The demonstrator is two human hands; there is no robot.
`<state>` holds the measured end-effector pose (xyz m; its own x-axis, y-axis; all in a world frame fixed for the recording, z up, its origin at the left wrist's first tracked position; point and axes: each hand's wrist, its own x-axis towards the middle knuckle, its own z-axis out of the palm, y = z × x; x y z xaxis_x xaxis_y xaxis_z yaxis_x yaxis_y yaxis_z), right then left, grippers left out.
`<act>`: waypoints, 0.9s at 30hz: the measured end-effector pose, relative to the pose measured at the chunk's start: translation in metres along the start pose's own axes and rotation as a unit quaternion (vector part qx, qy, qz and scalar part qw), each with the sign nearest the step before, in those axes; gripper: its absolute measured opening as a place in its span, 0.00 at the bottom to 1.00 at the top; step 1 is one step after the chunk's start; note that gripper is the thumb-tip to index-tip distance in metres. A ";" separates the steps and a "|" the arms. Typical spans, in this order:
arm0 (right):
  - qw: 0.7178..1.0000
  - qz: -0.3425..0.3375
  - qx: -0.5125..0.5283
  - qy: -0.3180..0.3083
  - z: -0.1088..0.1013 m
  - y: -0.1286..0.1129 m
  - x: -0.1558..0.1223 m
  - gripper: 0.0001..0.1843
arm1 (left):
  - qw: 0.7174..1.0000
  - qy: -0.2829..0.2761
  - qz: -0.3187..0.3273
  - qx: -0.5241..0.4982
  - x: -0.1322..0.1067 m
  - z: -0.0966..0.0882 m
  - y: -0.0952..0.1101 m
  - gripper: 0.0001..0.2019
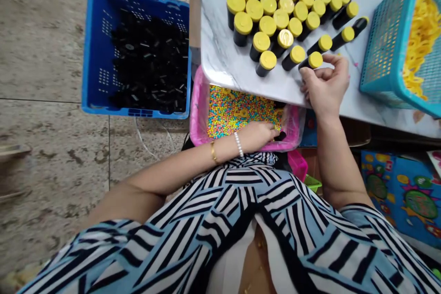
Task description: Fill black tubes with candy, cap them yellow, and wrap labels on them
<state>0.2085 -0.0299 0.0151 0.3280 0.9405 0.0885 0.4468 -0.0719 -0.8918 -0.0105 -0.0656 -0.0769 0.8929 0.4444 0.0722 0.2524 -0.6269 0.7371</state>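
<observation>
My right hand (326, 83) is at the table's front edge, its thumb and fingers closed round a black tube with a yellow cap (315, 60). Many more yellow-capped black tubes (267, 62) stand upright in a cluster just left of and beyond it. Lower down, my left hand (259, 136) reaches into a pink basket (197, 119) of small coloured candy balls (223, 112). At its fingertips is a small black tube (281, 136), partly hidden by the fingers. Yellow plastic pieces (241, 113) lie on the balls.
On the floor at left, a blue crate (90, 46) holds a heap of black tubes (148, 64). A turquoise basket (386, 50) of yellow caps (422, 41) stands on the marble-patterned table (222, 62) at right. Colourful printed boxes (403, 193) sit below the table.
</observation>
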 end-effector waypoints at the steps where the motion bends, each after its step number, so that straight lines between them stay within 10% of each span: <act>1: 1.000 -0.009 0.004 0.023 0.001 0.000 -0.005 0.21 | 0.998 -0.045 -0.030 0.013 0.008 0.007 -0.002 0.11; 9: 0.995 -0.033 0.026 0.094 -0.005 0.006 -0.048 0.13 | 0.986 -0.164 0.024 -0.014 0.060 0.033 -0.017 0.15; 15: 0.997 -0.008 0.037 0.070 -0.007 0.010 -0.045 0.13 | 0.966 -0.126 0.190 0.125 0.043 0.003 -0.028 0.12; 20: 0.996 0.028 0.085 0.031 -0.006 0.002 -0.048 0.13 | 0.951 -0.108 0.135 0.258 0.013 -0.013 -0.037 0.12; 27: 0.998 0.014 0.056 0.027 -0.004 0.001 -0.045 0.12 | 0.971 -0.145 0.125 0.143 0.013 0.013 -0.035 0.10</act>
<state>0.1972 -0.0735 0.0120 0.3844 0.9194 0.0836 0.3413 -0.0574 -0.9382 -0.0033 -0.0463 -0.1099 0.9966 0.0825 0.0030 0.0699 -0.8624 0.5015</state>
